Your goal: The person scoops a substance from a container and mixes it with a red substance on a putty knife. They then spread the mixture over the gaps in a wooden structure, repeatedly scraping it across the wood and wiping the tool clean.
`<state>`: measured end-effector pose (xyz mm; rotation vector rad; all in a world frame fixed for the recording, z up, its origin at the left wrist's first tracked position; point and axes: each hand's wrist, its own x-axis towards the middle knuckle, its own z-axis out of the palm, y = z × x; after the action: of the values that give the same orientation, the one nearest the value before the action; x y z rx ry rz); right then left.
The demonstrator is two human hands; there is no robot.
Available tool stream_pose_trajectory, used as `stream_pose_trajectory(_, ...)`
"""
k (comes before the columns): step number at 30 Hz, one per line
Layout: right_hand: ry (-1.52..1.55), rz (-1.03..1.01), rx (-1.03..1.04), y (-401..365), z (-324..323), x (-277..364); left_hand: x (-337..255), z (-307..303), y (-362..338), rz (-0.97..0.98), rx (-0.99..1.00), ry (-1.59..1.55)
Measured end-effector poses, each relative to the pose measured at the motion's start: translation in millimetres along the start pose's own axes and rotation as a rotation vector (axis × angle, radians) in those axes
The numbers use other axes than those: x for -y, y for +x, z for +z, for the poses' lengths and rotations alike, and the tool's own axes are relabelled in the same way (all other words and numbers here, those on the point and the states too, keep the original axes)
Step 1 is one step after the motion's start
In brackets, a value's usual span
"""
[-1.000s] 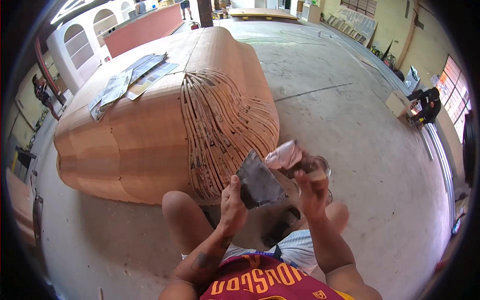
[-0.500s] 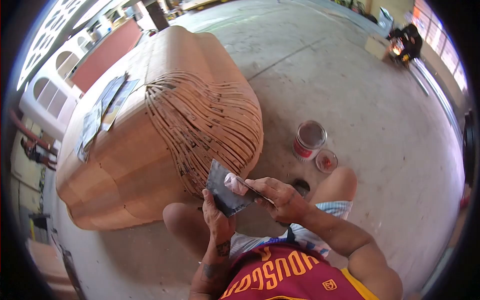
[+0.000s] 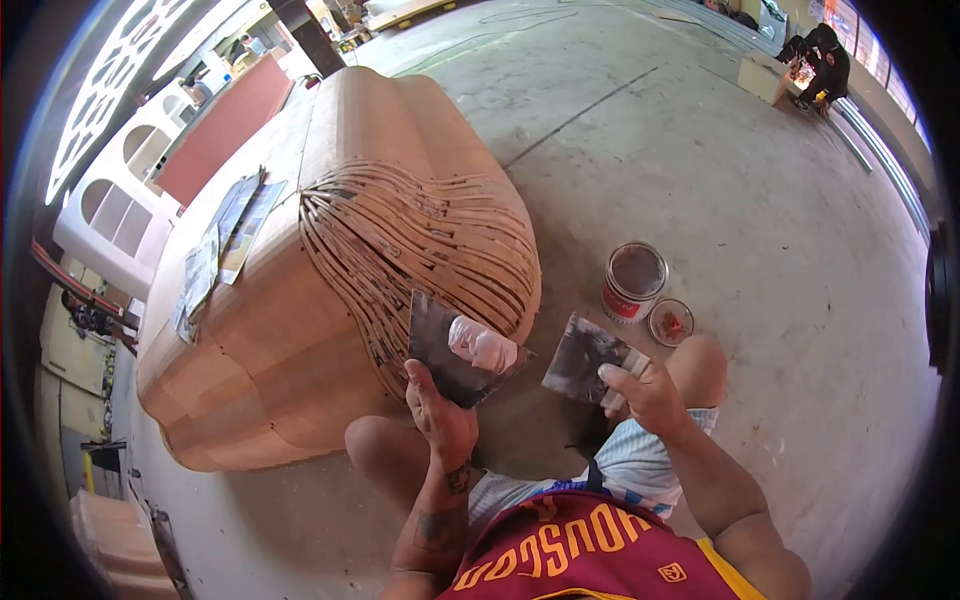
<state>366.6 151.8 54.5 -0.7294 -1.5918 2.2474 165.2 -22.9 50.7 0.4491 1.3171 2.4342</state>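
Head view: what has the left hand [image 3: 440, 412] got?

It is closed around the bottom of a wide scraper [image 3: 440, 350], thumb on the near face, blade tilted up and away from the body. A lump of pink putty [image 3: 482, 345] sits on that blade, just above the thumb.

And the right hand [image 3: 645, 395]?

Its fingers and thumb pinch the handle end of a second scraper [image 3: 585, 358], whose dark, smeared blade points toward the left hand. The 2 blades are near each other but apart.

What lies beyond the hands?

Beyond the right hand an open can [image 3: 634, 282] with a red label stands on the concrete floor [image 3: 700, 180]. Its lid [image 3: 670, 322] lies just beside it, closer to the right hand, with something reddish in it. Beyond the left hand sits a large brown wooden form [image 3: 290, 340]. The rounded end nearest that hand is covered with thin curved strips [image 3: 420, 240].

Does the wide scraper touch the strips?

I cannot tell. Its top edge overlaps them in the picture, nothing more.

Anything farther out?

Newspapers [image 3: 215, 250] lie on top of the wooden form, well to the left of the left hand. Far beyond the right hand, 1 person [image 3: 822, 50] crouches beside a box [image 3: 765, 72]. The wearer's bare knees sit just below both hands.
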Motion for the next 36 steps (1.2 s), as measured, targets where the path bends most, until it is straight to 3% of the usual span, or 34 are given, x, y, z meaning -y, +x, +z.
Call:
stream_pose_trajectory(1,0.108,-0.032,0.007,-2.2,1.7,-4.8,3.2,-0.8,4.2,0.07,0.017,0.085)
stream_pose_trajectory(3,0.235,-0.133,0.026,-5.8,14.7,2.7,13.2,-14.5,7.3,0.259,-0.033,0.557)
stream_pose_trajectory(5,0.31,-0.117,0.066,0.0,21.4,-2.8,15.8,-12.2,9.2,0.29,-0.074,0.73)
stream_pose_trajectory(9,0.379,-0.099,0.118,11.1,22.8,-16.2,2.4,14.5,-1.1,0.171,-0.096,0.548)
stream_pose_trajectory(16,0.403,-0.045,0.083,19.8,33.2,-21.2,-12.1,34.1,-5.9,0.423,0.203,0.883)
stream_pose_trajectory(19,0.399,-0.047,0.072,22.1,37.6,-22.1,-17.1,30.3,-8.1,0.335,0.361,1.011)
stream_pose_trajectory(28,0.584,0.015,0.13,39.7,21.4,-26.7,-27.1,17.1,-14.0,0.014,0.593,1.161)
stream_pose_trajectory(31,0.733,-0.047,0.174,51.8,1.4,-13.3,-21.3,-5.2,-7.8,-0.054,0.589,1.264)
stream_pose_trajectory(34,0.79,-0.077,0.194,72.4,-40.7,18.1,-19.3,-73.2,18.7,0.168,0.369,1.501)
stream_pose_trajectory(36,0.716,-0.045,0.05,86.4,-64.9,56.6,-36.3,-105.6,51.3,0.225,0.157,1.58)
